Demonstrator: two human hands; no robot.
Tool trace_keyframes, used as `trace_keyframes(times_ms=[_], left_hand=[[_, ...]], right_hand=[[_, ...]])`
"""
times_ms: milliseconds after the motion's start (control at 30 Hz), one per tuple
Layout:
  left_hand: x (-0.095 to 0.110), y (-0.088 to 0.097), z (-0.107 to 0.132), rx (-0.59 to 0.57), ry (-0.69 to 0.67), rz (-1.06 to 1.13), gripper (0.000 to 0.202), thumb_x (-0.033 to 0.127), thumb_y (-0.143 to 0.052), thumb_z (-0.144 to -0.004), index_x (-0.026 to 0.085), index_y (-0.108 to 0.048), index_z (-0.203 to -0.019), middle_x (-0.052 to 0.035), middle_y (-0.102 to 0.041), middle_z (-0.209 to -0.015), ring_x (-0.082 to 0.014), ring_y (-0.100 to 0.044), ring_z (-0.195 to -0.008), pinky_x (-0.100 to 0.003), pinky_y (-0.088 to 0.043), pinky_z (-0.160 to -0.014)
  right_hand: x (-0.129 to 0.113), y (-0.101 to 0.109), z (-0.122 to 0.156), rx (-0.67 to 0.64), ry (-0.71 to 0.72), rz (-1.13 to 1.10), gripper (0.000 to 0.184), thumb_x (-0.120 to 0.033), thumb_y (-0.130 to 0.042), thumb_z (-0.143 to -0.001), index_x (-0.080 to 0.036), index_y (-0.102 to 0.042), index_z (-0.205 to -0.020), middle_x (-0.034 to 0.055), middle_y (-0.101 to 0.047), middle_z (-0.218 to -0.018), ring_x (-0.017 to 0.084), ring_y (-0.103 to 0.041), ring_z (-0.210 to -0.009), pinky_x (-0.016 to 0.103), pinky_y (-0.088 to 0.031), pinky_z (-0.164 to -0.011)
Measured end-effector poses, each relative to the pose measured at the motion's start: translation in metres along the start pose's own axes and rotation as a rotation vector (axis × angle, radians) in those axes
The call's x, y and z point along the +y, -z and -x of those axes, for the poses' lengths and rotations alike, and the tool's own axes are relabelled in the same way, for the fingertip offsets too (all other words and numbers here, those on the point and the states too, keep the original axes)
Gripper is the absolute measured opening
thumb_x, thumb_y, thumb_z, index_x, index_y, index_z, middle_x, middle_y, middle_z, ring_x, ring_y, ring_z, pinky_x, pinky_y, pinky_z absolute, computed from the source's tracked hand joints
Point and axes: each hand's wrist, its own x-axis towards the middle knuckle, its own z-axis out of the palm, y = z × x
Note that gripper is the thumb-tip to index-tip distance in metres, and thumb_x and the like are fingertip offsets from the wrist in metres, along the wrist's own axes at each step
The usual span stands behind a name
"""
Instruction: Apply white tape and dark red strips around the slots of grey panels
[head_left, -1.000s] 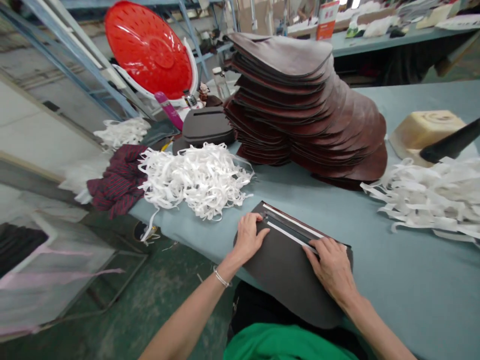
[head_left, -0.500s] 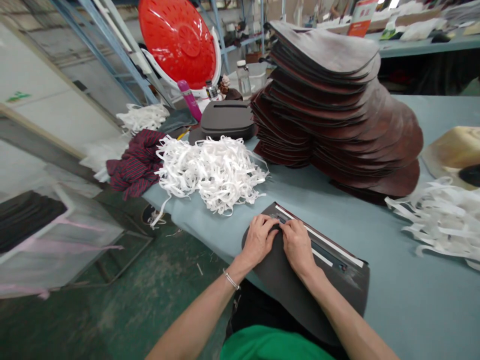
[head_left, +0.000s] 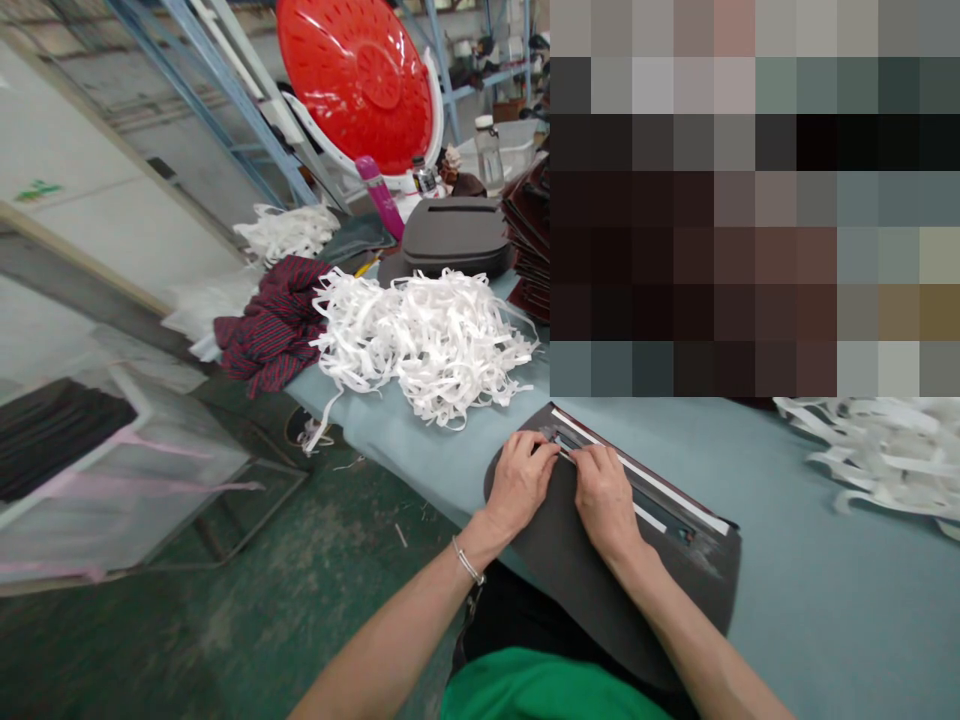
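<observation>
Low centre, on the grey-blue table (head_left: 825, 580), the left hand (head_left: 521, 480) presses unclenched on a dark panel (head_left: 592, 590). The right hand (head_left: 606, 500) pinches its white strip (head_left: 660, 487). Green floor (head_left: 300, 580) lies lower left.

Both forearms (head_left: 405, 640) are bare. A thin silver bracelet (head_left: 468, 566) sits just behind the left hand (head_left: 525, 482). At six o'clock shows a green top (head_left: 547, 692), with black cloth (head_left: 510, 620) just beyond it.
</observation>
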Motion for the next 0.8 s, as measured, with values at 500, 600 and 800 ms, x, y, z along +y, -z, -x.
trace_keyframes(times_ms=[500, 600, 800], left_hand=[[-0.001, 0.002, -0.001, -0.068, -0.036, -0.027, 0.026, 0.015, -0.043, -0.090, 0.024, -0.060, -0.107, -0.0061, -0.055, -0.104, -0.0205, -0.049, -0.101, -0.039, -0.043, -0.086], [-0.001, 0.001, -0.001, -0.071, -0.032, -0.054, 0.025, 0.014, -0.044, -0.089, 0.024, -0.060, -0.105, -0.0060, -0.055, -0.105, -0.0209, -0.048, -0.101, -0.039, -0.042, -0.087], [0.002, 0.003, -0.001, -0.053, -0.027, -0.059, 0.025, 0.013, -0.044, -0.089, 0.024, -0.060, -0.105, -0.0063, -0.054, -0.105, -0.0203, -0.048, -0.100, -0.038, -0.043, -0.085]], right_hand=[[-0.003, -0.005, -0.012, 0.004, -0.138, 0.086, 0.020, -0.015, -0.039, -0.090, -0.016, -0.059, -0.090, 0.0086, -0.056, -0.083, 0.021, -0.049, -0.083, 0.032, -0.038, -0.074], [-0.008, -0.004, -0.015, -0.016, -0.141, 0.140, 0.019, -0.011, -0.041, -0.087, -0.015, -0.059, -0.089, 0.0100, -0.057, -0.085, 0.022, -0.048, -0.081, 0.033, -0.038, -0.074], [0.010, 0.024, 0.013, -0.146, -0.138, 0.213, 0.016, -0.009, -0.044, -0.082, -0.017, -0.058, -0.085, 0.0096, -0.056, -0.085, 0.023, -0.048, -0.083, 0.033, -0.037, -0.073]])
